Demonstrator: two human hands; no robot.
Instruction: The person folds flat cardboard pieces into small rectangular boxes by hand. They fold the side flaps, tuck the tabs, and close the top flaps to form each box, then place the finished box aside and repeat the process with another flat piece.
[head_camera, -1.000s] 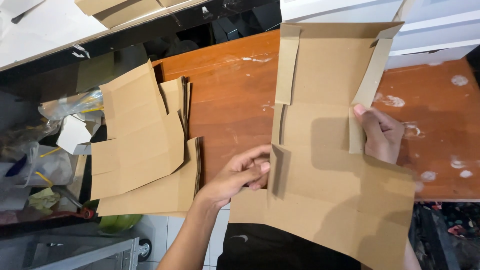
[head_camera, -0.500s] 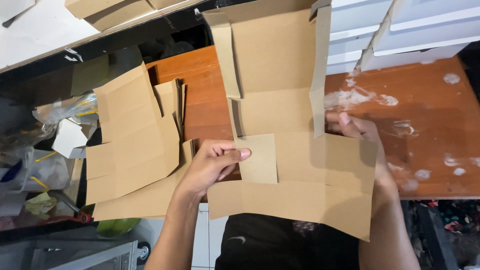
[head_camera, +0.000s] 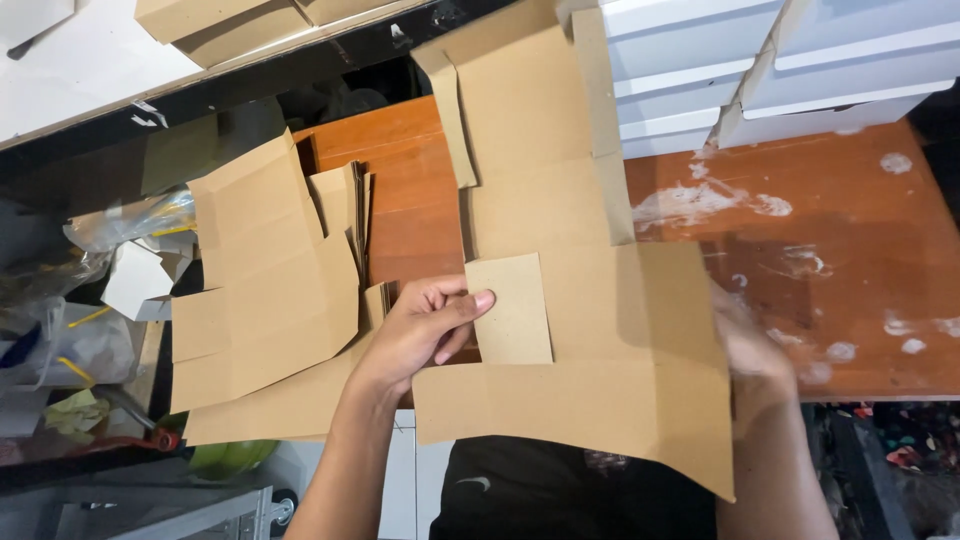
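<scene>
A flat brown cardboard box blank (head_camera: 560, 200) with cut flaps lies across the red-brown wooden table (head_camera: 850, 240). My left hand (head_camera: 425, 325) presses on a small square flap (head_camera: 512, 308) at the blank's left side, thumb and fingers on its edge. My right hand (head_camera: 745, 345) is blurred at the blank's right edge, partly behind the cardboard; its grip cannot be made out. The blank's near panel hangs over the table's front edge toward my body.
A stack of more flat cardboard blanks (head_camera: 265, 290) lies at the table's left end. White drawer boxes (head_camera: 780, 60) stand at the back right. Folded brown boxes (head_camera: 215, 25) sit on a far surface. Plastic bags and paper clutter (head_camera: 90, 290) fill the left.
The blank has shifted left and away from me over the table. My left hand moved from the blank's side fold onto the small square flap, folding it flat. My right hand slid down the right edge.
</scene>
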